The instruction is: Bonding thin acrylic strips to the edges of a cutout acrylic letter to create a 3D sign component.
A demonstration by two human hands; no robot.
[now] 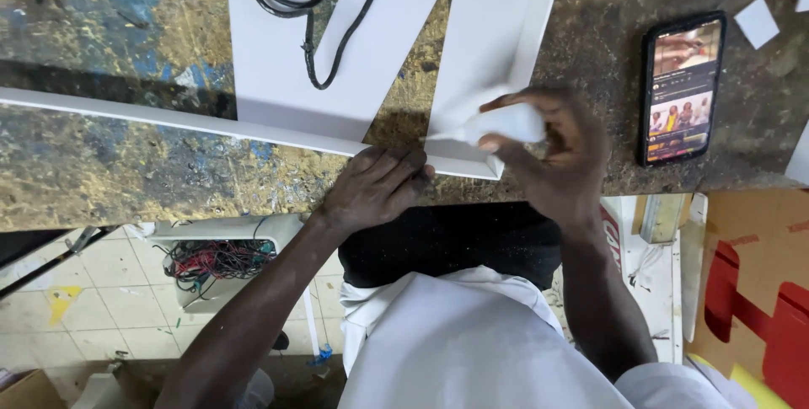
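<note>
Scarred workbench (101, 165): right hand (556, 152) grips white bottle (506, 122), nozzle near left hand (375, 186).

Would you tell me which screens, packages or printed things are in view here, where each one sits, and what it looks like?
Smartphone: lying on the worn workbench right of the right hand; black upright rectangle, screen lit with small reddish and orange pictures.
Cardboard box: below the bench edge at lower right; brown, with large red printed shapes.
Red-and-white printed strip: beside the right forearm, mostly hidden.
</note>
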